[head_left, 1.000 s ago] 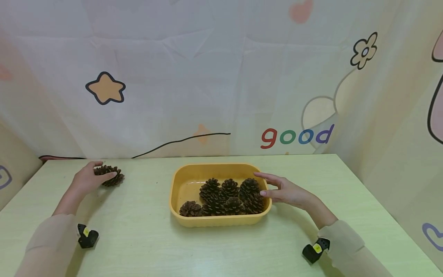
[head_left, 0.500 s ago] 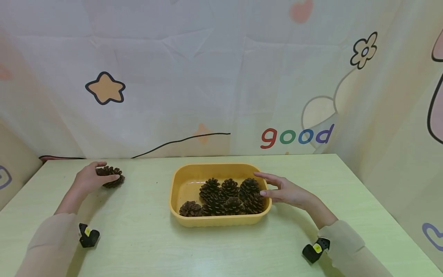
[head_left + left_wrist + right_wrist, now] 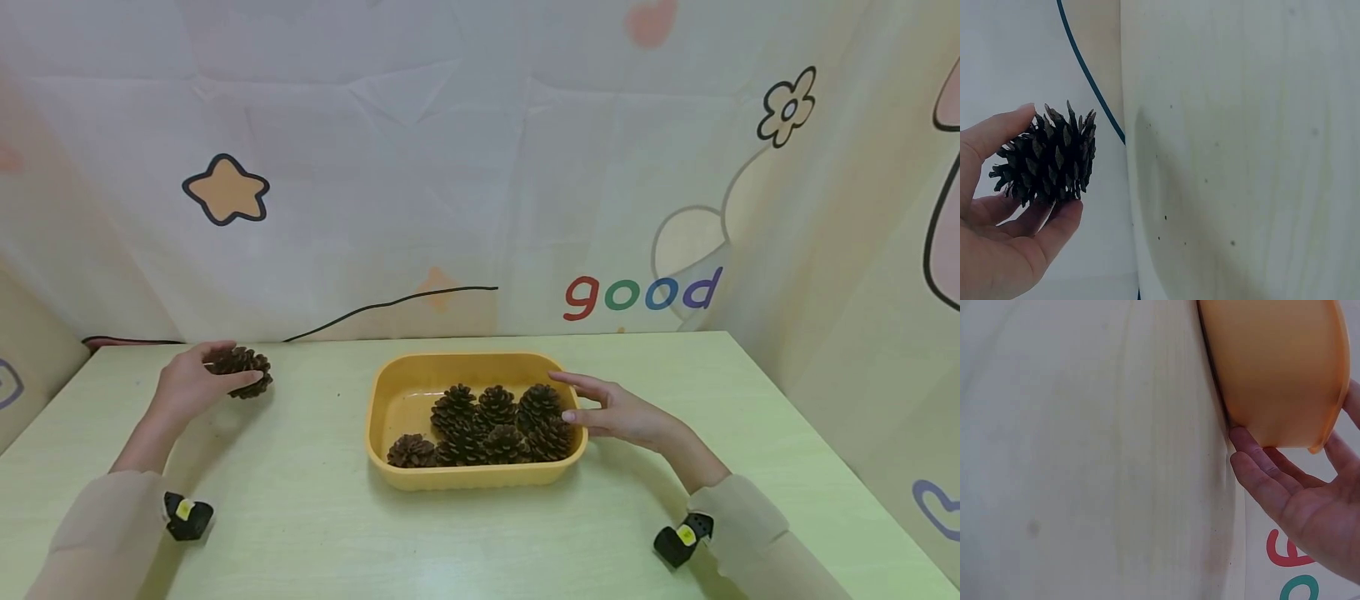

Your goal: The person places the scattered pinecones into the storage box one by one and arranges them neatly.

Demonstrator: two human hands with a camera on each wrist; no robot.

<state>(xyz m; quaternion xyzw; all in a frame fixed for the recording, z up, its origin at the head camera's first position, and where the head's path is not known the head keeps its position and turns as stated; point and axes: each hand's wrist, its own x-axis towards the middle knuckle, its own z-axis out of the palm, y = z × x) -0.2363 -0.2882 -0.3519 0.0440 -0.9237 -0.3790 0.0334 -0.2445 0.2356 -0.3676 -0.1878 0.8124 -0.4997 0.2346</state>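
Observation:
Toward the back left of the table, my left hand (image 3: 183,385) holds a brown pine cone (image 3: 251,363). The left wrist view shows the cone (image 3: 1050,159) between the thumb and the fingers, scales spread, raised above the tabletop. My right hand (image 3: 633,414) grips the right end of a yellow plastic tub (image 3: 480,477), its thumb over the rim. Seen from the right wrist, other fingers of that hand (image 3: 1310,500) lie along the tub's outer wall (image 3: 1275,369). Inside the tub, several pine cones (image 3: 495,425) are gathered toward the front and right.
The pale green table (image 3: 315,525) runs back to a printed cloth curtain (image 3: 360,183) with a star, a flower and the word "good". Black wrist cameras (image 3: 187,517) sit on both sleeves. Small dark specks dot the tabletop near the left hand.
My left hand and its pine cone have shifted slightly right, then upward a little. The right hand and the tub stay in place.

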